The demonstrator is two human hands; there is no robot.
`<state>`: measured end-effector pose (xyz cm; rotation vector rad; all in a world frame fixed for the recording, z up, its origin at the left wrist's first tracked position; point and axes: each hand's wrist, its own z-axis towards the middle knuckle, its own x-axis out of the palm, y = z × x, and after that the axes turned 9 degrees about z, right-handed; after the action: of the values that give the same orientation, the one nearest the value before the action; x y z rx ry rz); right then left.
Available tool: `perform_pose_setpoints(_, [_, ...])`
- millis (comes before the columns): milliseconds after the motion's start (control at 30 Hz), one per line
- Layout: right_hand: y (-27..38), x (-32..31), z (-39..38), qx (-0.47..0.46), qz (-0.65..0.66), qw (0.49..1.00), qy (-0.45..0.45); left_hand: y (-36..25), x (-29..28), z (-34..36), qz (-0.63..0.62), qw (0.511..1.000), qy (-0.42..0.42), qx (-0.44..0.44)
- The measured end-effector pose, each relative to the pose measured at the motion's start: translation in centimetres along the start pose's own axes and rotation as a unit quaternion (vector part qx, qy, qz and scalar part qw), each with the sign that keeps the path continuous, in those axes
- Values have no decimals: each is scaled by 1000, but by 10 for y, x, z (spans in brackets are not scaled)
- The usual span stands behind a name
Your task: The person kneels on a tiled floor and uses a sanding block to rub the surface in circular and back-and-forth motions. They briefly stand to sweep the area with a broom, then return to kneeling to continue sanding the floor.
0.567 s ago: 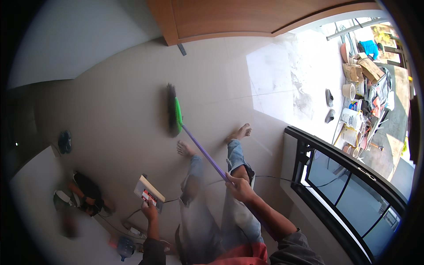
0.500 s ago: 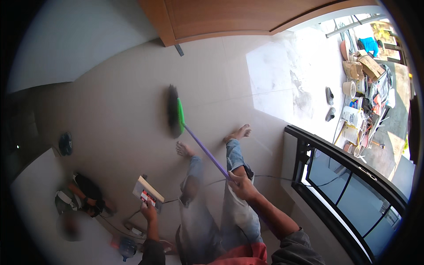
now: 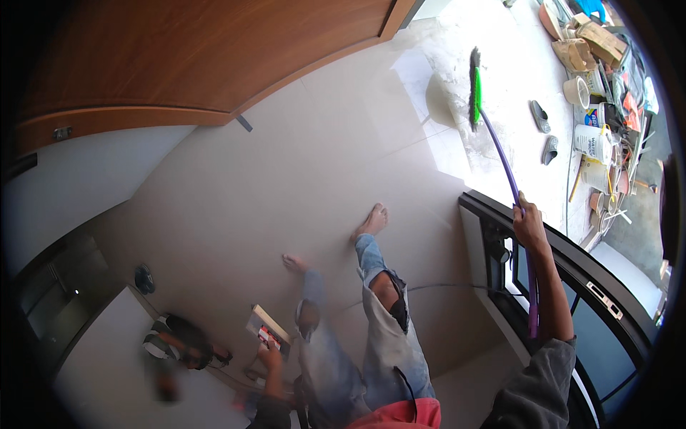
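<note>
My right hand (image 3: 527,226) is closed on the purple handle (image 3: 504,154) of a broom at my right side. Its green head with dark bristles (image 3: 476,89) lies out on the sunlit floor (image 3: 454,154) of the doorway. In my left hand (image 3: 270,352) is a flat board-like tool (image 3: 268,322) with a pale edge and a red label, its exact kind unclear. My bare feet (image 3: 370,223) are on the beige tiled floor, below torn jeans and a red garment.
Wooden door (image 3: 207,57) at top; black-framed glazed panel (image 3: 600,336) at right. Outside are sandals (image 3: 539,118), several buckets (image 3: 592,141), cardboard (image 3: 600,43) and someone in blue (image 3: 592,8). A blurred co-worker (image 3: 182,347) is low at left, near a dark shoe (image 3: 144,279) and cables.
The broom has swung right and away from me, from the shaded tiles onto the bright doorway floor, with my right hand moving up and right. The view has shifted, showing more of the door.
</note>
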<state>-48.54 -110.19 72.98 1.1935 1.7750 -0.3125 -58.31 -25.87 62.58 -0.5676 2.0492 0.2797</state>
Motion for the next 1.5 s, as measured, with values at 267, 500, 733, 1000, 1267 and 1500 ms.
perform_pose_setpoints(267, [81, 36, -33, 87, 303, 907, 281, -143, -14, 32, 11, 998, -32, 60])
perform_pose_setpoints(500, [68, 82, 92, 138, 287, 948, 23, -241, -57, 114, 24, 988, -95, 119])
perform_pose_setpoints(733, [140, 23, 102, 184, 585, 781, 119, -320, -25, 186, 34, 997, -5, 74])
perform_pose_setpoints(1000, [204, 80, 209, 214, 439, 868, -86, -489, -46, 244, -47, 987, 75, 131])
perform_pose_setpoints(1267, [148, 54, 94, 166, 334, 928, 20, -597, -54, 301, 0, 976, 140, 165])
perform_pose_setpoints(1500, [115, -1, 144, 390, 293, 860, -149, -663, -36, 334, 49, 963, 175, 198])
